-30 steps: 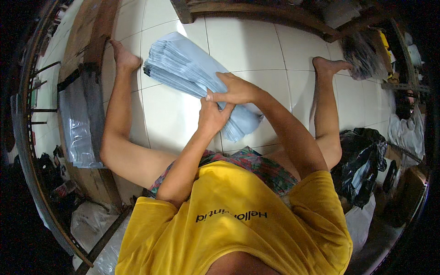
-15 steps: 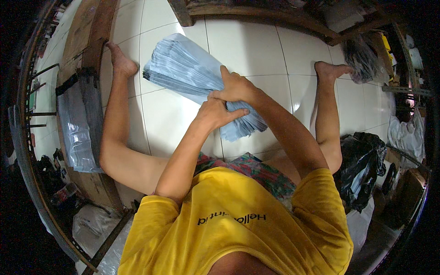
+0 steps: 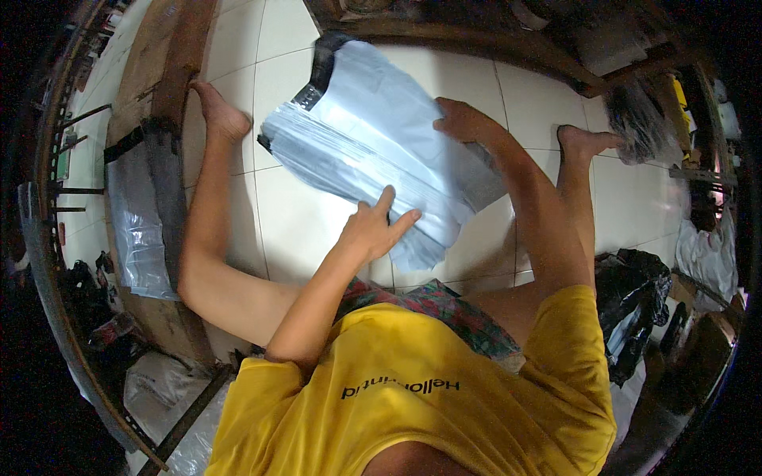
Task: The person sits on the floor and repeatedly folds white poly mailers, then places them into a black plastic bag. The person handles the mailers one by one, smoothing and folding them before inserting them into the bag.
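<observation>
A fanned stack of grey-white plastic mailing bags [image 3: 373, 135] with black edge strips spreads over the tiled floor between my legs. My left hand [image 3: 371, 230] rests on its near side, thumb and index finger stretched apart against the bags. At the far right edge, my right hand [image 3: 470, 127] has its fingers curled round the upper bags, slightly smeared by motion. Those upper bags lie folded open to the right, and a darker grey part shows under my right wrist. The undersides of both hands are hidden.
More grey plastic bags [image 3: 139, 214] lie on a wooden plank [image 3: 171, 71] at left. A wooden beam [image 3: 460, 44] crosses the far side. A black plastic bag [image 3: 631, 293] sits by my right knee, clear plastic [image 3: 643, 123] beyond my right foot. Metal racks stand at both sides.
The bunched stack has spread wider, its black-edged upper bags now showing. My right hand has moved right and away from my left hand, which has shifted slightly nearer to me.
</observation>
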Demonstrator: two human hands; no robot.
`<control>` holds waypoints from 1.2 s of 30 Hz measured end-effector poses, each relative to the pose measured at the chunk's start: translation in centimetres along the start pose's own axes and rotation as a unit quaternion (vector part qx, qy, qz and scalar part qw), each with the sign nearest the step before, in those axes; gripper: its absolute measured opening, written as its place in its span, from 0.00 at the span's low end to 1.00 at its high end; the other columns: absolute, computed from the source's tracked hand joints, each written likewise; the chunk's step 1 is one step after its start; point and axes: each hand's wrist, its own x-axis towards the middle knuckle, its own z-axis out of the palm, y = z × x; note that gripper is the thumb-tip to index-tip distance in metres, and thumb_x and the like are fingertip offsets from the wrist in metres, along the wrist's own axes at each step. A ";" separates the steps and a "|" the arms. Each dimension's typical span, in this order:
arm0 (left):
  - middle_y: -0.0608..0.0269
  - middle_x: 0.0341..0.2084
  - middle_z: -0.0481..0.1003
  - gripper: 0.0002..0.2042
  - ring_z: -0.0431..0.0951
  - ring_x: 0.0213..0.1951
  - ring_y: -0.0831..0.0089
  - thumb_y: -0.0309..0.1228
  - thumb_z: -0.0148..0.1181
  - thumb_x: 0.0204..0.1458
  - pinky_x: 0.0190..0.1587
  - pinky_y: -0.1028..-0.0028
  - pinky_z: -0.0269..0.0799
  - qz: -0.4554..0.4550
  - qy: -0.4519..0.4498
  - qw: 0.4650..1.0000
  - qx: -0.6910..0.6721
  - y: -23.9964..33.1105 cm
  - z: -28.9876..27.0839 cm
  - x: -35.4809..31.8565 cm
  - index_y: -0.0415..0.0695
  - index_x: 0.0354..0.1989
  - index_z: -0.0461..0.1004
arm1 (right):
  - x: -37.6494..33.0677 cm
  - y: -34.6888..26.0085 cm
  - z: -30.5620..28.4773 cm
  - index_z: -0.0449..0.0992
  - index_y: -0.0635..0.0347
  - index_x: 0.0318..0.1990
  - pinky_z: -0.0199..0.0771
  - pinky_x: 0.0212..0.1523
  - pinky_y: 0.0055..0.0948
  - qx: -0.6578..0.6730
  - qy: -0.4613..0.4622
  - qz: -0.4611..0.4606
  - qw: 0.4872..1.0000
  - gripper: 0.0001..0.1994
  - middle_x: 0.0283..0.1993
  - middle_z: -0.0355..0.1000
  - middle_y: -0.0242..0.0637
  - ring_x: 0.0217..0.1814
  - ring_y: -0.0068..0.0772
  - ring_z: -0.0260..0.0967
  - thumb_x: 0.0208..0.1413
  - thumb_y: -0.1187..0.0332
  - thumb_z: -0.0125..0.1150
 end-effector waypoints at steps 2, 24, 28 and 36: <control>0.20 0.52 0.71 0.48 0.72 0.58 0.32 0.67 0.48 0.57 0.63 0.55 0.67 0.001 -0.012 0.998 -0.062 -2.0 0.8 -0.4 0.42 0.76 0.48 | 1.9 2.0 -0.8 0.67 0.69 0.60 0.71 0.63 0.47 -0.008 -0.049 0.062 0.997 0.29 0.61 0.70 0.61 0.63 0.58 0.71 0.58 0.57 0.59; 0.54 0.36 0.76 0.22 0.74 0.45 0.55 0.52 0.59 0.57 0.55 0.55 0.62 0.204 0.155 0.940 0.225 -6.6 0.3 1.3 0.42 0.39 0.80 | 3.5 6.7 2.4 0.70 0.66 0.57 0.70 0.62 0.47 0.111 -0.007 0.034 0.993 0.26 0.59 0.72 0.58 0.62 0.56 0.71 0.54 0.61 0.64; 0.50 0.36 0.75 0.21 0.74 0.46 0.53 0.47 0.65 0.54 0.51 0.58 0.67 0.028 0.338 0.941 0.021 -10.5 1.3 -0.3 0.37 0.42 0.78 | 4.1 7.4 2.7 0.69 0.65 0.58 0.72 0.60 0.49 0.082 -0.026 0.044 0.995 0.26 0.57 0.73 0.60 0.60 0.61 0.72 0.54 0.60 0.63; 0.33 0.54 0.69 0.32 0.70 0.58 0.43 0.45 0.59 0.56 0.64 0.54 0.64 -0.230 0.352 0.783 -0.458 -11.6 4.6 7.2 0.27 0.57 0.65 | 3.8 5.4 3.7 0.61 0.64 0.69 0.63 0.70 0.47 0.114 0.030 0.091 0.989 0.34 0.67 0.66 0.61 0.69 0.60 0.65 0.60 0.53 0.56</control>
